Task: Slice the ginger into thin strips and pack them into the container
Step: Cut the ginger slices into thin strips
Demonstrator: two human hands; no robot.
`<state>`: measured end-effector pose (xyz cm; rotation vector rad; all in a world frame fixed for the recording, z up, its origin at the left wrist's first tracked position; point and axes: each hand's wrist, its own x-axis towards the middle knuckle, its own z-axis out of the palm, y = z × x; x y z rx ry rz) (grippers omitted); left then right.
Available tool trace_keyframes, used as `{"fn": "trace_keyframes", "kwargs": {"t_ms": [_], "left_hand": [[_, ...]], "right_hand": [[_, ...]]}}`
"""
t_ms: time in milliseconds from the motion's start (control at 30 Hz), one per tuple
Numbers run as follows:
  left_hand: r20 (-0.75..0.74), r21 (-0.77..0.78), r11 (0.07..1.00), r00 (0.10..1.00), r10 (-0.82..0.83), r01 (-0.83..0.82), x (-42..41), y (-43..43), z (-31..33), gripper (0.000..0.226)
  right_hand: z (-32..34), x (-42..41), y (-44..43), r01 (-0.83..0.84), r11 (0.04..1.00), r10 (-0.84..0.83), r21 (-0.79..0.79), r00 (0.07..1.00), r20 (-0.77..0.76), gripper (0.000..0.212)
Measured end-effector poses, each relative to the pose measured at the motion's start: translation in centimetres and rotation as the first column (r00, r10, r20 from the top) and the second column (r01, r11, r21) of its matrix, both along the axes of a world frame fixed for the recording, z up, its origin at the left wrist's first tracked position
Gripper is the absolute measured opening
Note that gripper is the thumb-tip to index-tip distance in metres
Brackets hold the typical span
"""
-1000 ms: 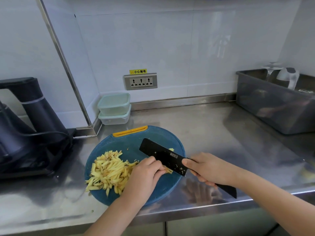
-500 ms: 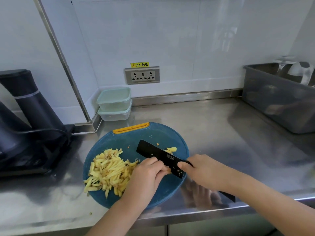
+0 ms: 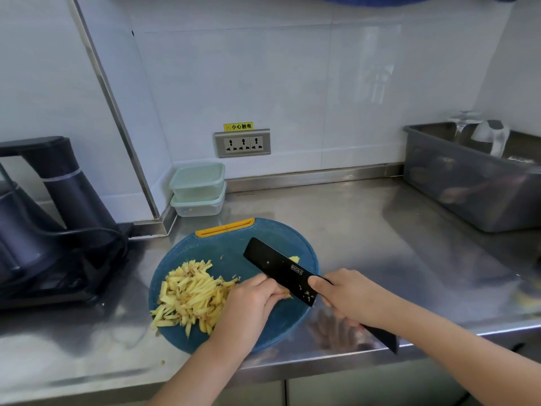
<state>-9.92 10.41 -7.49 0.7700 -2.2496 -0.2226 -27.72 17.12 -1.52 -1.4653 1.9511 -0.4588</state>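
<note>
A black rectangular-bladed knife (image 3: 278,269) is gripped in the right hand (image 3: 348,297), above a small ginger piece (image 3: 288,295) pinned under the curled fingers of the left hand (image 3: 251,303) on the round blue cutting board (image 3: 222,244), beside a heap of yellow ginger strips (image 3: 190,294). Two stacked lidded plastic containers (image 3: 199,186) are set behind it.

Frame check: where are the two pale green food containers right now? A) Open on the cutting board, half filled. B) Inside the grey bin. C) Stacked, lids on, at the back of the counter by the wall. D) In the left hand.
C: the containers stand stacked and lidded against the wall behind the cutting board, with the ginger strips loose on the board.
</note>
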Motion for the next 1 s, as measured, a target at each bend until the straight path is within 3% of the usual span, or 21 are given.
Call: {"fn": "trace_keyframes", "kwargs": {"t_ms": [700, 1000], "left_hand": [[0.043, -0.014, 1.000, 0.999, 0.024, -0.024, 0.1, -0.6, -0.7, 0.019], [0.059, -0.027, 0.999, 0.998, 0.027, -0.025, 0.1, -0.7, -1.0, 0.018]], "right_hand": [[0.9, 0.0, -0.4, -0.067, 0.997, 0.066, 0.036, 0.997, 0.051, 0.042], [-1.0, 1.1, -1.8, -0.124, 0.992, 0.123, -0.008, 0.989, -0.083, 0.043]]}}
